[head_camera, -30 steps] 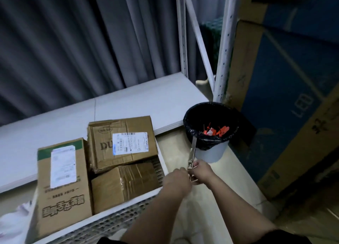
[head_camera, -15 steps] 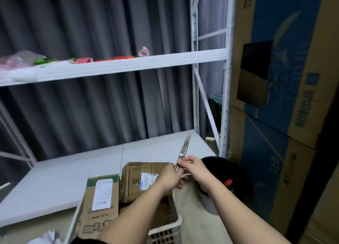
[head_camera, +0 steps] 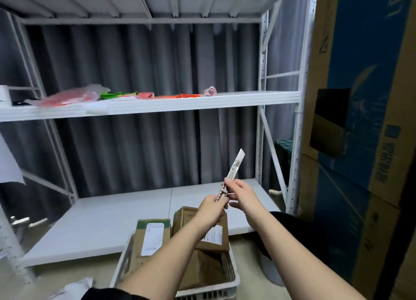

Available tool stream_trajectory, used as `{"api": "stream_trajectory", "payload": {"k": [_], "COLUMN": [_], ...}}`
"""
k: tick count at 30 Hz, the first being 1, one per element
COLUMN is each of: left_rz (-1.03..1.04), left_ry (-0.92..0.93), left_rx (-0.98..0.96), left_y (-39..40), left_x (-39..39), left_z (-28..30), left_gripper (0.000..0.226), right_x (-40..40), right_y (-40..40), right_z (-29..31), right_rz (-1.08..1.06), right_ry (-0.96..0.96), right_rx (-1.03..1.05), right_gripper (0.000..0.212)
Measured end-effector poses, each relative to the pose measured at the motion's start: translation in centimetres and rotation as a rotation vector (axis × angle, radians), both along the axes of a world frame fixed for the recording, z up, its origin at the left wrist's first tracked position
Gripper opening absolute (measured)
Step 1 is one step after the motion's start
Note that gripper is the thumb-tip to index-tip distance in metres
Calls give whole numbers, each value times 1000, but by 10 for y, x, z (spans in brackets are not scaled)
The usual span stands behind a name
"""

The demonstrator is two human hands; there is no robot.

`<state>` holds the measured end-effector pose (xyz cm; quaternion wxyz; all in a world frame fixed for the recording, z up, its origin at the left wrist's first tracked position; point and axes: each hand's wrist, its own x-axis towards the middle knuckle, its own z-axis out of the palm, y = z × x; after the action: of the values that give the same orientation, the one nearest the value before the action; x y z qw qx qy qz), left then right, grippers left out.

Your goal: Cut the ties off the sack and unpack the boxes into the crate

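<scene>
Both hands hold a metal utility knife up in front of the shelving, its blade out and pointing up to the right. My left hand grips the lower end of the handle. My right hand pinches the handle higher up, around the slider. Below my forearms stands a white slatted crate with three cardboard boxes in it: a green-topped box on the left, a labelled box partly behind my left arm, and a taped box lower down. A piece of white sack shows at the bottom left.
A white metal rack has a low shelf behind the crate and a middle shelf carrying red, green and pink bags and ties. A black-lined bin is right of my right arm. Tall blue-and-brown cartons fill the right side.
The view has tilted upward from the bin and crate to the shelves. Both hands have lifted the knife from over the bin to chest height, and the blade now points up.
</scene>
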<state>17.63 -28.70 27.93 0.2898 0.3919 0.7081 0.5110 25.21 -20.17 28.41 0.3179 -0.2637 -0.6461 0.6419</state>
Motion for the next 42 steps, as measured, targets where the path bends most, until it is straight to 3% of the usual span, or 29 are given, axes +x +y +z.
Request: {"api": "stream_trajectory", "payload": {"k": [11, 14, 21, 27, 36, 42], "left_rz": [4, 8, 91, 101, 111, 108], "left_ry": [-71, -121, -215, -297, -279, -229], "left_rx": [-12, -15, 56, 127, 83, 81], "left_y": [-11, -12, -11, -7, -4, -5], "left_x": [-21, -23, -20, -20, -25, -23], "left_z": [2, 5, 7, 11, 12, 10], "left_gripper": [29, 39, 50, 38, 36, 43], "right_x": [-15, -17, -23, -30, -35, -41], "right_y": [-10, -11, -17, -22, -23, -28], "right_z": [7, 10, 16, 16, 14, 12], "right_rz": [26, 18, 48, 51, -2, -89], "right_ry": [-22, -19, -6, 57, 143, 237], "right_rx": [24, 41, 35, -38, -118, -304], "right_gripper": [26, 17, 23, 31, 22, 24]}}
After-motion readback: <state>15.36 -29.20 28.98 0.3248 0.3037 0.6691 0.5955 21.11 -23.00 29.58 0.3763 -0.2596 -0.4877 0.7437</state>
